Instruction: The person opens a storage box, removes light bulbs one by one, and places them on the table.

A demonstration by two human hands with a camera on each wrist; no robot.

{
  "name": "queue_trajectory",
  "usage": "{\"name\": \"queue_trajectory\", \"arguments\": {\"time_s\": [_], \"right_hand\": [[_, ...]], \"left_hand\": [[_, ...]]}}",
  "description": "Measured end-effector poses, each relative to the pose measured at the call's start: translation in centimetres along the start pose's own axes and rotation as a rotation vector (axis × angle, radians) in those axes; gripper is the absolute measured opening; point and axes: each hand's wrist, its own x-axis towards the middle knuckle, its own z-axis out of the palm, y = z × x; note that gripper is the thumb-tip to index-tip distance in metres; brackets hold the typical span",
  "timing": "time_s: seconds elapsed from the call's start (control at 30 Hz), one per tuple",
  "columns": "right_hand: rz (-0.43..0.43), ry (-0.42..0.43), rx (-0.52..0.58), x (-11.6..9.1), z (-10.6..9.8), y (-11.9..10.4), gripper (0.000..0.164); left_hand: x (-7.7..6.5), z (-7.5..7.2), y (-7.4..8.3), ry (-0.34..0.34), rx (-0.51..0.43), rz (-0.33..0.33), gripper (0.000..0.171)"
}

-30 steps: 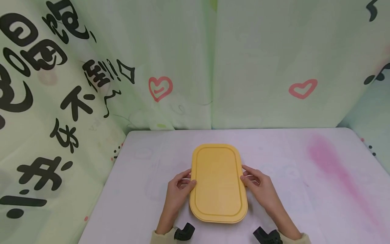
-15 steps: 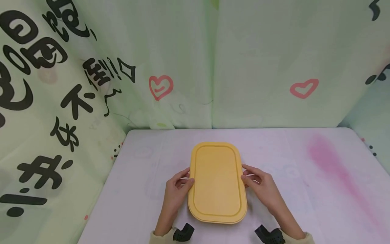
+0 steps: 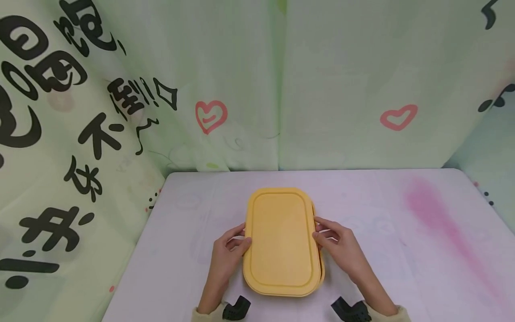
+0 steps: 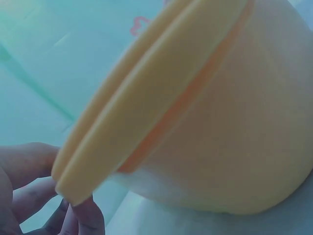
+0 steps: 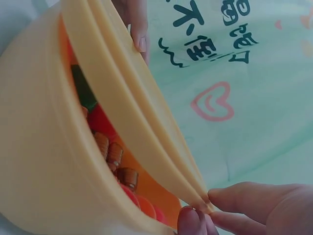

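Note:
A yellow rectangular lid [image 3: 281,241] with rounded corners sits over a yellow box [image 5: 39,122], shifted a little left of it. My left hand [image 3: 226,256] pinches the lid's left edge, thumb on top. The opposite edge is pinched by my right hand [image 3: 341,246]. In the right wrist view a gap shows between lid and box. Through it appear small brown ridged pieces [image 5: 115,154], a red rounded piece [image 5: 101,121], something dark green [image 5: 83,85] and more red or orange pieces; their kinds are unclear. The left wrist view shows the box's outer side [image 4: 234,122].
The box stands on a pale table [image 3: 193,214] with a pink smear [image 3: 436,214] on its right part. Behind and to the left hang light green curtains [image 3: 334,80] with black writing and red hearts. Black straps with mounts [image 3: 237,308] sit on both wrists.
Both hands have moved slightly left with the lid. The box's right rim now shows from beneath it, where earlier the lid covered it.

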Motion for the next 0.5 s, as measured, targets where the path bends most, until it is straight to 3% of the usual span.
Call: {"name": "queue_trajectory", "arguments": {"time_s": [0.5], "right_hand": [[-0.036, -0.054, -0.018, 0.3, 1.3, -0.9, 0.049]], "left_hand": [[-0.1, -1.8, 0.3, 0.039, 0.041, -0.011, 0.046]]}}
